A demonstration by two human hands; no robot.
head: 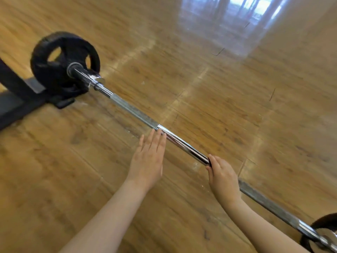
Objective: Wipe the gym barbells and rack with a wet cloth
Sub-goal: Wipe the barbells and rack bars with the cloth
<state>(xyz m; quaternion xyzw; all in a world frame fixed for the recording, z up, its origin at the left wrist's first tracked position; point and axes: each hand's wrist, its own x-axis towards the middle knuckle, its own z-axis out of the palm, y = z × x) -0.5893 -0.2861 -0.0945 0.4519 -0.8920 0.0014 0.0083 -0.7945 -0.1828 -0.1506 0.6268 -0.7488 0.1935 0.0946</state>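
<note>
A chrome barbell [182, 143] runs diagonally from upper left to lower right, with a black weight plate [60, 57] at its far end and another plate [324, 232] at the bottom right corner. My right hand [222, 176] is wrapped around the smooth middle of the bar. My left hand [149, 157] is flat with fingers straight, its fingertips touching or just beside the bar further up. No cloth is visible in either hand. The frame is blurred by motion.
A black rack base [16, 99] lies on the floor at the left, under the far plate. The wooden floor [237, 79] stretches away, with window glare at the top right.
</note>
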